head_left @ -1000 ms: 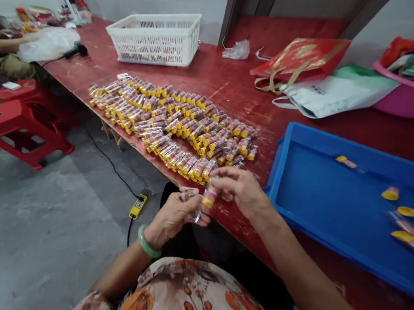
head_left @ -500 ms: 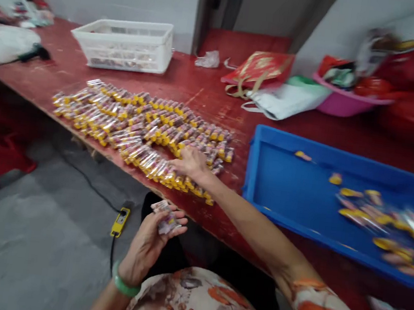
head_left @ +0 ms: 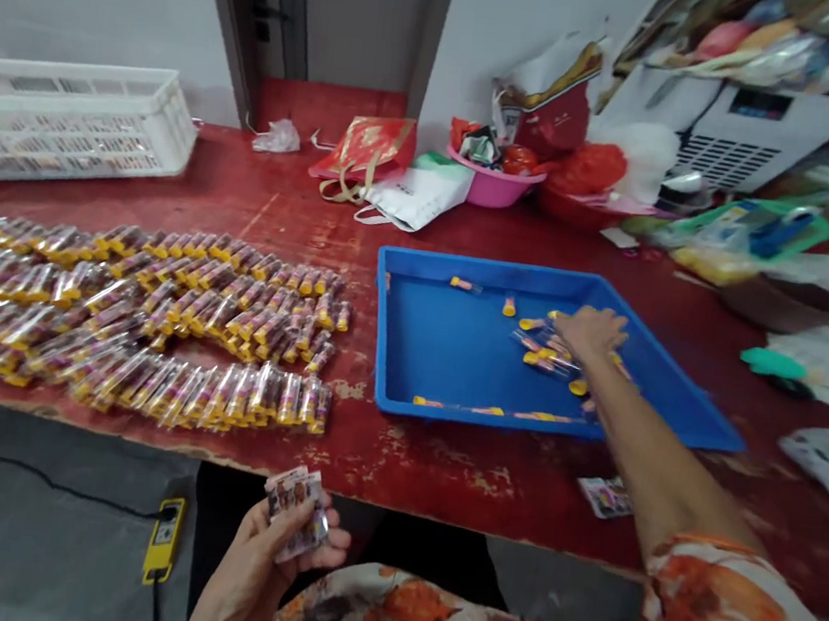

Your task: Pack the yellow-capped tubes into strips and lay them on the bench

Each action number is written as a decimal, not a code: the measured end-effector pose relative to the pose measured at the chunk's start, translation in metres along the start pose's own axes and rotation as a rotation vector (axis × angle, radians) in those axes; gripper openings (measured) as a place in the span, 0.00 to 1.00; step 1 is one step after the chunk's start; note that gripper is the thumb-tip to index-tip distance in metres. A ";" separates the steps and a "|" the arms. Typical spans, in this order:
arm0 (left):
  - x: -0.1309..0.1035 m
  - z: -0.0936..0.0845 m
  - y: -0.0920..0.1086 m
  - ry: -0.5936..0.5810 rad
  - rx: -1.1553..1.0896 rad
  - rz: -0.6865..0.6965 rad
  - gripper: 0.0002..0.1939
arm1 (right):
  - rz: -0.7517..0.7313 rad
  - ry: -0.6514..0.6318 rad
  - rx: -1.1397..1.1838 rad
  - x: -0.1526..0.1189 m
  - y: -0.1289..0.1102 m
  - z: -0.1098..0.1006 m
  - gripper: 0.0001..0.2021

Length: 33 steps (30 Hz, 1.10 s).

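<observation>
My left hand (head_left: 291, 542) is closed on a small stack of printed cards (head_left: 297, 510) near the table's front edge. Over the right part of the blue tray (head_left: 430, 338) is my right hand (head_left: 591, 332), palm down above clear tubes with yellow caps (head_left: 544, 363). Its fingers are partly spread but blurred, and whatever lies under the palm is hidden. Many similar yellow-capped tubes (head_left: 170, 391) lie in packed rows on the red table to the left of the tray. Another printed packet (head_left: 604, 497) rests in front of the tray, beside my right forearm.
A white basket (head_left: 67, 117) stands at the back left. Behind the tray are a red bag (head_left: 374, 149), a white bag (head_left: 423, 194) and a pink basin (head_left: 491, 187). Bags and clutter cover the right side. A yellow power strip (head_left: 164, 540) hangs below the table edge.
My right hand has moved from the rows of tubes to the blue tray on the right. The view has turned rightward. My left hand still holds the cards.
</observation>
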<state>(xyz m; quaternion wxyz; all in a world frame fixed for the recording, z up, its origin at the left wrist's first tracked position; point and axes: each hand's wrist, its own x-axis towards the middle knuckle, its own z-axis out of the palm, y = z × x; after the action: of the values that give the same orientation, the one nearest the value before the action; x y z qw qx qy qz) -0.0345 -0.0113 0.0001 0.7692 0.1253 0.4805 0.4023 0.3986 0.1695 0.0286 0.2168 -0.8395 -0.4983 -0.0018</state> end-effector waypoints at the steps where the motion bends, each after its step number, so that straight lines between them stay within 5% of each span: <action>1: 0.002 0.004 -0.001 0.004 0.012 -0.005 0.13 | 0.071 -0.012 -0.027 0.003 0.022 -0.005 0.21; 4: 0.009 0.017 -0.003 0.012 0.030 -0.020 0.13 | 0.225 -0.084 -0.101 0.010 0.068 -0.010 0.23; 8: 0.018 0.041 -0.008 0.005 0.041 -0.064 0.11 | 0.139 -0.207 -0.112 0.020 0.081 0.007 0.21; 15: 0.025 0.060 -0.014 -0.030 0.146 -0.085 0.11 | -0.277 -0.393 -0.013 -0.026 0.019 0.060 0.24; 21: 0.028 0.063 -0.013 0.013 0.179 -0.054 0.14 | -0.582 -0.510 0.125 -0.071 -0.033 0.064 0.14; 33: 0.034 0.069 -0.014 0.040 0.052 0.038 0.14 | -0.216 -0.339 -0.166 -0.037 -0.037 0.069 0.20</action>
<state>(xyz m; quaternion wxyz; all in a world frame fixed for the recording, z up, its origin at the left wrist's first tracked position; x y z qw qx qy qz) 0.0383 0.0180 0.0053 0.7481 0.1461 0.5038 0.4065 0.3342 0.1796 -0.0288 0.0586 -0.7845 -0.6128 0.0750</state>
